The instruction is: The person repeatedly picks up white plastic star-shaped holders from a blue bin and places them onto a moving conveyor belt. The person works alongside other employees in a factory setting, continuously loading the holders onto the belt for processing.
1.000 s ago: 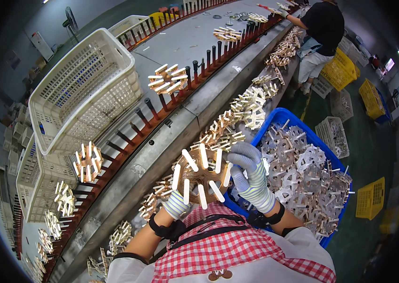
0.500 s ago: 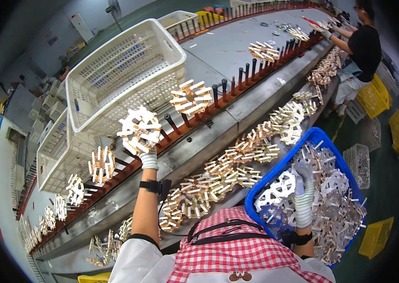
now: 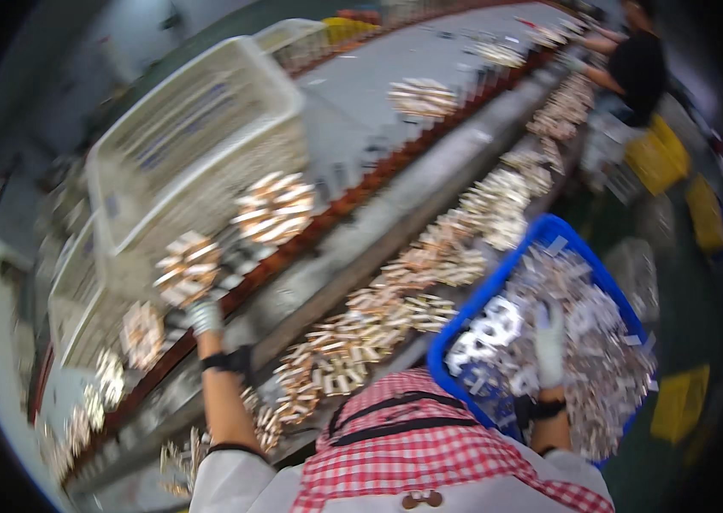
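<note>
My left hand (image 3: 204, 315), in a striped glove, reaches up to a round copper-coloured part with pale pegs (image 3: 188, 268) on the rack line. Its fingers are hidden by the part and blurred, so the grip does not show. Beside it on the line are another round pegged part (image 3: 276, 208) to the right and one (image 3: 141, 334) to the left. My right hand (image 3: 549, 342), also gloved, lies in a blue basket (image 3: 440, 355) heaped with silvery metal parts. A bright cut-out disc (image 3: 488, 332) sits left of it. Motion blur hides the right fingers.
A large white perforated crate (image 3: 199, 145) stands behind the line. Piles of pegged parts (image 3: 395, 299) lie along the near metal ledge. Yellow crates (image 3: 679, 402) rest on the floor at right. A co-worker (image 3: 639, 73) works at the far right.
The view has swung and blurred. My left hand and the pegged parts sit farther left and lower, also relative to the white crate. My right hand stays in the blue basket.
</note>
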`<state>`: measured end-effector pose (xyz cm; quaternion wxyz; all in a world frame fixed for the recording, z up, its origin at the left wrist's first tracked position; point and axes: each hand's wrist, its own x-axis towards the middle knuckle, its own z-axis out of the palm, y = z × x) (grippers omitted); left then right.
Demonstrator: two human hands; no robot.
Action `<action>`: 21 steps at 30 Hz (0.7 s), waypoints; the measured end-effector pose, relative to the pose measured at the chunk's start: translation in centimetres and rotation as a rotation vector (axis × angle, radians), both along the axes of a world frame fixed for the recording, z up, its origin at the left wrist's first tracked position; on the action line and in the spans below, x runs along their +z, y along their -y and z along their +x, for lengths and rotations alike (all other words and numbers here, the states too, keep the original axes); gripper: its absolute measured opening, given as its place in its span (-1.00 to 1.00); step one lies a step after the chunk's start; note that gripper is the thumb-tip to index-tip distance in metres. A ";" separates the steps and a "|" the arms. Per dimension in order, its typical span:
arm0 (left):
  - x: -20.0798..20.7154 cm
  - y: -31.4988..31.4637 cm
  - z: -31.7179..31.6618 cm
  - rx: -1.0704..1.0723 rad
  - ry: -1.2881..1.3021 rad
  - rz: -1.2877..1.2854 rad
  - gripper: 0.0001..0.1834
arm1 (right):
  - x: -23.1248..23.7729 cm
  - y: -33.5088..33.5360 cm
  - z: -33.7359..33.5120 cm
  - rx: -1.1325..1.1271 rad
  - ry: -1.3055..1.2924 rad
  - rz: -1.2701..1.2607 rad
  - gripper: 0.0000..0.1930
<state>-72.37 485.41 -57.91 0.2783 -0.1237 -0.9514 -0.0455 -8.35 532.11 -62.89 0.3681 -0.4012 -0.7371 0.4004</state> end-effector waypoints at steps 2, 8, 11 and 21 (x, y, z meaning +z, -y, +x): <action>-1.6 4.5 -1.6 0.026 -0.007 -0.075 -0.55 | -1.5 -3.0 1.6 -0.123 -0.041 -0.142 -0.58; -3.3 12.2 -4.4 0.166 -0.091 -0.220 -0.53 | -4.4 -13.1 9.5 -0.671 -0.426 -0.516 -0.63; -2.4 14.3 -3.6 0.219 -0.137 -0.251 -0.52 | -7.0 -15.9 12.1 -0.612 -0.151 -0.253 -0.68; -2.6 16.9 2.0 0.327 0.056 -0.364 -0.50 | -5.9 -21.1 5.9 -0.441 0.409 -0.073 -0.35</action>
